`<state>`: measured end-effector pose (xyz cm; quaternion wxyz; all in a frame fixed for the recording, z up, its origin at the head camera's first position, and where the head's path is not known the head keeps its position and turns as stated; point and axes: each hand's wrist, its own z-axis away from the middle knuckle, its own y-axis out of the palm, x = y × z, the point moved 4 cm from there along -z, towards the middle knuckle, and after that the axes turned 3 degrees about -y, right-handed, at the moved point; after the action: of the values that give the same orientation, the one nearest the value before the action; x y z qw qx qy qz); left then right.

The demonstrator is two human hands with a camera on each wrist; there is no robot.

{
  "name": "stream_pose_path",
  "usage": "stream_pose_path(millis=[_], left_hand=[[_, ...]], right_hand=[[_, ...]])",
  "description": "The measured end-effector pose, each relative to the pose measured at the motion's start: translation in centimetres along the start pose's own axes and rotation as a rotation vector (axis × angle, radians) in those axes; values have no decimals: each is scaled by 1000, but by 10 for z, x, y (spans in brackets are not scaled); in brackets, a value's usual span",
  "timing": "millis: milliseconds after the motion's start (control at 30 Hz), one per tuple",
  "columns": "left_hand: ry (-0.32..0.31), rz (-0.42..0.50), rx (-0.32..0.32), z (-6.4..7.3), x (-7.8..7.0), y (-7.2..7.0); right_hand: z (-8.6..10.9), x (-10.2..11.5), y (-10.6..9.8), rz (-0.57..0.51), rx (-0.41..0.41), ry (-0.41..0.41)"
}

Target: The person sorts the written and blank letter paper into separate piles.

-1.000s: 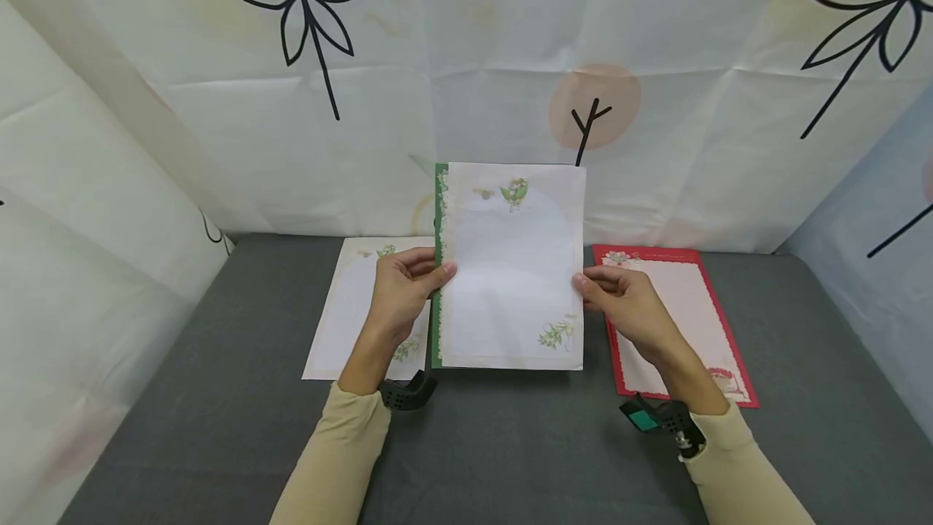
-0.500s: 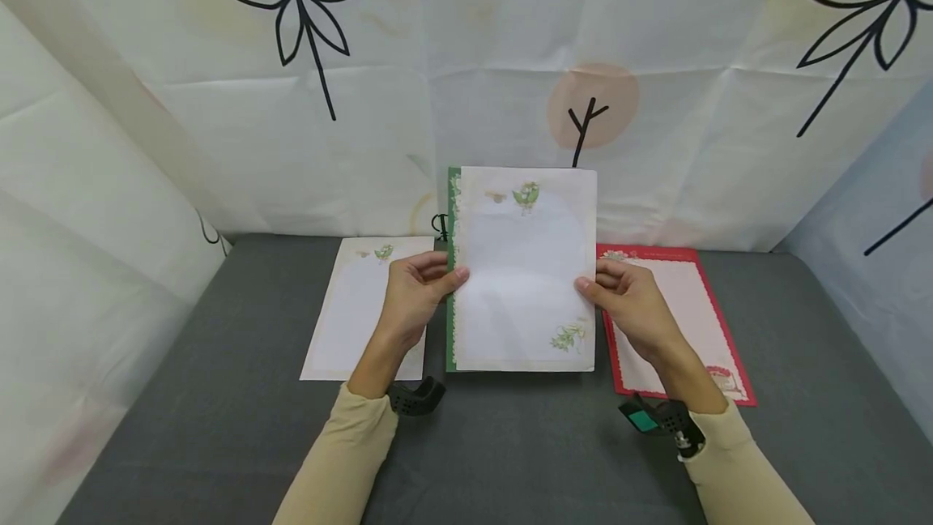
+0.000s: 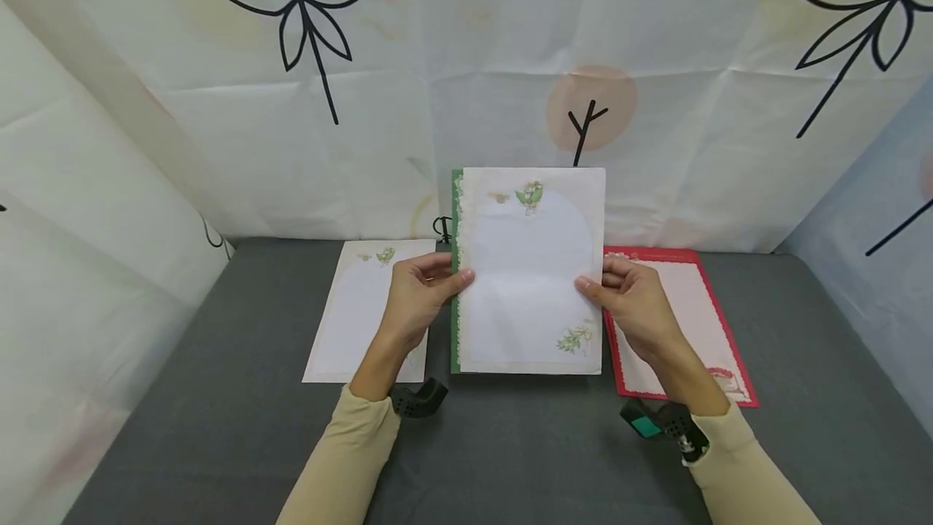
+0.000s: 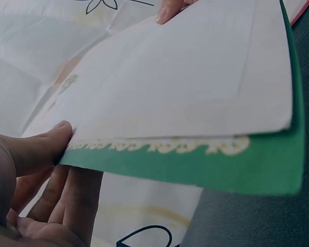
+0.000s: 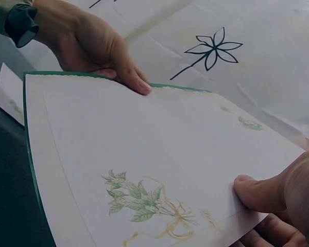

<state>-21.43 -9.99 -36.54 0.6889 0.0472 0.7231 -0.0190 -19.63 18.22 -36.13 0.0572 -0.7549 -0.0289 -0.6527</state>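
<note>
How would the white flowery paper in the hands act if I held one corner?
The white paper might flop, since its edges curve in the right wrist view. It's probably light, because its edge looks thin. It may slip against the green sheet behind it, as their corners stand apart.

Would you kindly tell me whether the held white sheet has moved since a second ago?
Yes, the held white sheet has shifted slightly to the person's right: its right edge now reaches farther past the printed twig.

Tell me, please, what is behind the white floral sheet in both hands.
Behind the white floral sheet is a green-edged sheet, its cream scalloped trim showing at the left edge. Most of its face is covered and cannot be seen.
</note>
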Motion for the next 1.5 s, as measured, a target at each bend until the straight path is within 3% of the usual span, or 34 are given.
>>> stream_pose_path(millis=[167,567,733,1033,1500], left_hand=[[13,-39,-27,1,-3,0],[126,-139,-203,5,-10,-3],[128,-152,-213,6,-12,-5],[69,-112,-176,4,-11,-6],[106,-88,-234,5,-12,-6]], right_hand=[[2,-3,2,3,-40,1],[4,-5,3,4,-75,-21],[5,-4,5,17,-88,-22],[5,-2,6,-2,-115,-35],[6,2,9,-39,-137,-63]])
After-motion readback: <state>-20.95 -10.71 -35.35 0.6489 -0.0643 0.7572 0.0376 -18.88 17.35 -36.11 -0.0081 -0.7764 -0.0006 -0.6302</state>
